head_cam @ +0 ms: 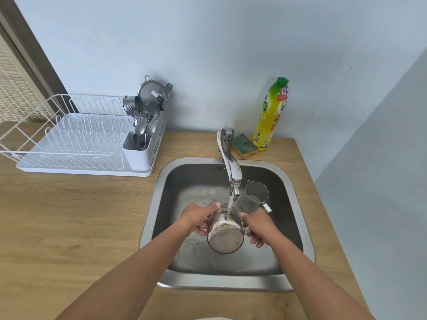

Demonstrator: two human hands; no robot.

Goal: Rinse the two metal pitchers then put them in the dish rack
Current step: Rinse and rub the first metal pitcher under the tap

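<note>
Bright, even daylight; soft shadows, wide-angle edge distortion.

Metal pitcher (226,234) tipped, base toward camera, under running water; second pitcher (257,192) upright in sink; dish rack (69,137) left.

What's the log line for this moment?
rinsing | both hands: left hand, right hand hold first pitcher under faucet | second pitcher in sink | rack unloaded

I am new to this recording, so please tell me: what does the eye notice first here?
First come the two hands, left hand and right hand, tilting a metal pitcher under the running faucet over the sink. A second pitcher stands behind them, and the white dish rack waits on the left.
</note>
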